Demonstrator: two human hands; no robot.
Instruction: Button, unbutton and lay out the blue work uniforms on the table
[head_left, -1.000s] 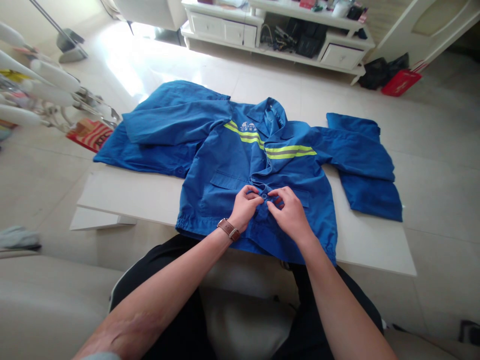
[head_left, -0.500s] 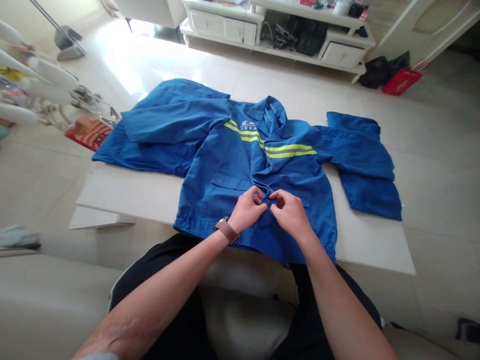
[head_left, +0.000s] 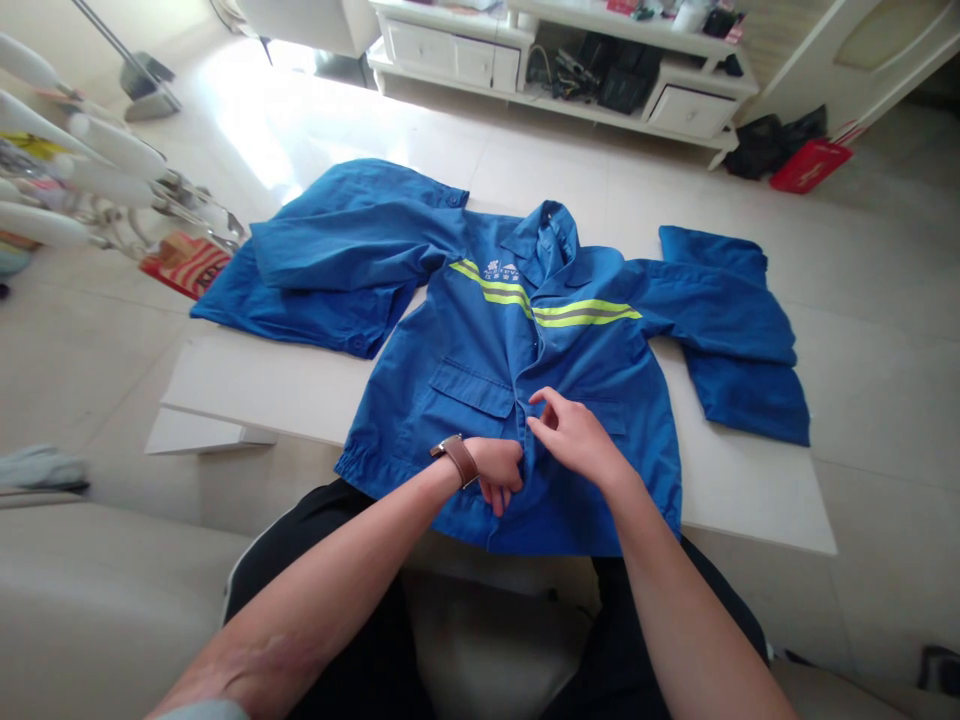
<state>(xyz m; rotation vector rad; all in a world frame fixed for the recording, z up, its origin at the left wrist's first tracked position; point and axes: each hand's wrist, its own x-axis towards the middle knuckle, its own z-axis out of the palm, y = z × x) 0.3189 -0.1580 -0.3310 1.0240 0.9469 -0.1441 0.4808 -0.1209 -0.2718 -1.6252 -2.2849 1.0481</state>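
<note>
A blue work jacket (head_left: 465, 340) with yellow-and-grey reflective stripes and white lettering lies front up on the white table, collar away from me, sleeves spread to both sides. My left hand (head_left: 499, 470), with a brown-strapped watch at the wrist, is bent downward with curled fingers closed at the jacket's front edge near the hem; its fingertips are partly hidden. Just above and to the right, my right hand (head_left: 570, 432) hovers over the front opening, thumb and forefinger apart with nothing between them.
Folded blue cloth (head_left: 322, 325) lies under the left-hand sleeve, and more blue cloth (head_left: 750, 400) under the right-hand one. The white table (head_left: 247, 385) has its near edge by my knees. A white cabinet (head_left: 450, 55) and a red bag (head_left: 810, 165) stand beyond.
My hands were together at the front opening. The left has moved down towards the hem and turned downward; the right has parted its fingers. The bunched front edge now lies flatter.
</note>
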